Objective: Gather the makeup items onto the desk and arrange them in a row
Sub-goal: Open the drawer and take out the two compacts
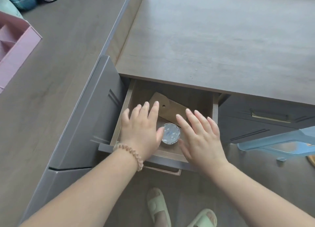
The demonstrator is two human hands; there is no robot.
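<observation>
Drawer (172,151) pulled open below the desk top (213,39), centre of frame. Both hands are inside the opening, palms down, fingers spread.

Task object: a small round jar (171,133) with a speckled pale lid, standing on the drawer floor near the front wall, just below frame centre. It stands upright with the lid facing the camera; its axis runs vertically, toward the viewer, so it shows no long axis in the picture plane.

Left hand (141,127), beaded bracelet (129,152) at the wrist: fingers extended and splayed, gripping nothing. The thumb tip lies at the jar's left rim; whether it touches cannot be told.

Right hand (201,134): open, fingers extended toward the upper left, holding nothing. The thumb sits just beside the jar's lower right edge.

Judgement: the hands flank the jar from both sides, probably to close on it and lift it to the desk top, which shows no items yet.

Behind the jar a flat brown card (172,110) with a punched hole lies diagonally, partly under the fingers.

Pink organiser (15,44) at the left edge, on the adjoining surface.
</observation>
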